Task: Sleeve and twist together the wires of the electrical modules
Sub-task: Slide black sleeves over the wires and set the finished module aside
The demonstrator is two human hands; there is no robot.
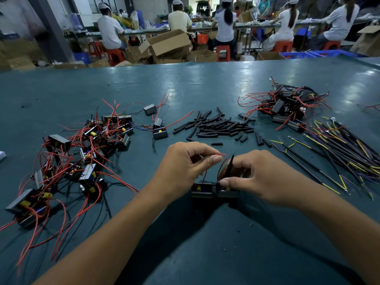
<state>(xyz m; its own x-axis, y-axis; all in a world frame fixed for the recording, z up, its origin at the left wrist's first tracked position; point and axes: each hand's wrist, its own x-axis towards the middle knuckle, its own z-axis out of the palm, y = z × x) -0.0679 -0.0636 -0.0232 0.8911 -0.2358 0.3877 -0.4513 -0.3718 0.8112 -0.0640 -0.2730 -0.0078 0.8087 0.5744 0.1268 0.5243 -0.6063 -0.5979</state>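
Red-wired boxy modules (67, 161) lying tangled at far left | left hand (183, 167) pinching thin red wire (220, 154) | two black modules (214, 189) sitting side by side below | right hand (253, 177) pinching matte black sleeve (229, 167) | tube pile (218, 125) lying beyond on teal table (205, 83)

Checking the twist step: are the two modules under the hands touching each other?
Touching. The head view shows the left module and right module side by side on the table, adjacent walls meeting with no gap.

Left hand (181, 167) pinches red wire (221, 154); right hand (255, 177) pinches sleeve (229, 167).
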